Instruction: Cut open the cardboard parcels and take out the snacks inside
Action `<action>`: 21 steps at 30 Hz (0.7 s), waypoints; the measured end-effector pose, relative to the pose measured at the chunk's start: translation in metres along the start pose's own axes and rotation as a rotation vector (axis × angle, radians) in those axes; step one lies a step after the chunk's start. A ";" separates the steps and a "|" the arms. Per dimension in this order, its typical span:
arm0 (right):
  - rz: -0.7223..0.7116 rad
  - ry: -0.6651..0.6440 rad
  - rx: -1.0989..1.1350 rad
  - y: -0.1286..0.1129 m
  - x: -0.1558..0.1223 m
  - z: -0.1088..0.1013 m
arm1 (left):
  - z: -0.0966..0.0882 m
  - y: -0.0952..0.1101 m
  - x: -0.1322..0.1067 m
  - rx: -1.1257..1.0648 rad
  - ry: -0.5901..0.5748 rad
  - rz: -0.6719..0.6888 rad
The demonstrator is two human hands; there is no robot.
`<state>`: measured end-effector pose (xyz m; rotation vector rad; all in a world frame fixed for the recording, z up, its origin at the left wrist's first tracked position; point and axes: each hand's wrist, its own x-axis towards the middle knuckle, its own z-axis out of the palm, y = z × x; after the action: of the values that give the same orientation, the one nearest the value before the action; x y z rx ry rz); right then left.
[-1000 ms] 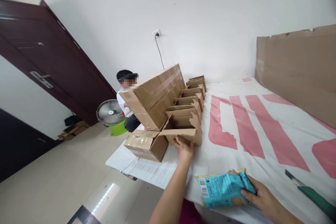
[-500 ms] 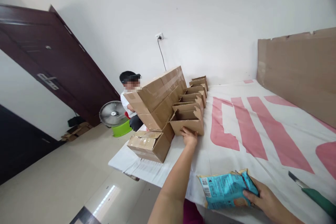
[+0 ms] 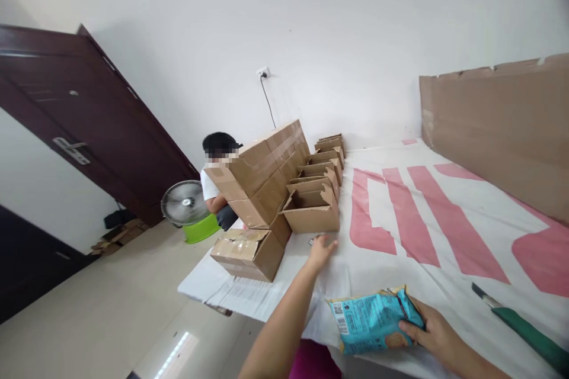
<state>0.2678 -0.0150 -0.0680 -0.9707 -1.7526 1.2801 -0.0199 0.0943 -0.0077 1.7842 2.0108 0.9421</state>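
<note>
My right hand [image 3: 429, 331] grips the right end of a blue snack bag [image 3: 373, 321], which has a barcode and printed text on its face. The bag is held low over the near edge of the table. My left hand [image 3: 322, 250] is over the white cloth just in front of the nearest open cardboard box [image 3: 311, 219], fingers apart and holding nothing. A small gap shows between its fingers and that box. Beside the fingertips lies a tiny dark-and-white thing [image 3: 311, 241], too small to name.
More open boxes [image 3: 326, 157] run back in a row beside stacked taped cartons [image 3: 267, 172]. A single carton [image 3: 249, 254] stands at the left edge. A green-handled knife [image 3: 515, 325] lies at right. Beyond the stack are a person [image 3: 217, 189] and a fan [image 3: 189, 204].
My left hand has come away from the nearest open box, drawing slightly toward me. My right hand still holds the snack bag. The whole view has shifted a little.
</note>
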 end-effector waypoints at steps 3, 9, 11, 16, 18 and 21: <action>0.007 -0.024 0.011 -0.003 -0.001 0.002 | -0.020 0.020 -0.053 -0.062 -0.407 0.199; 0.034 -0.095 -0.090 -0.005 -0.006 0.006 | -0.054 0.045 -0.091 0.284 -0.993 0.456; 0.047 -0.067 -0.099 -0.004 -0.007 0.006 | -0.067 0.042 -0.072 0.388 -0.843 0.450; 0.098 -0.039 -0.096 0.004 -0.007 0.004 | -0.101 0.016 -0.004 0.462 -0.352 0.327; 0.096 -0.053 -0.104 0.004 -0.006 0.003 | -0.105 0.005 0.015 0.466 -0.134 0.280; 0.119 -0.052 -0.121 0.001 -0.007 0.003 | -0.093 -0.009 0.018 0.455 0.097 0.252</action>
<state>0.2683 -0.0218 -0.0710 -1.1346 -1.8537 1.2953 -0.0874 0.0858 0.0594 2.3136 2.2326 0.6807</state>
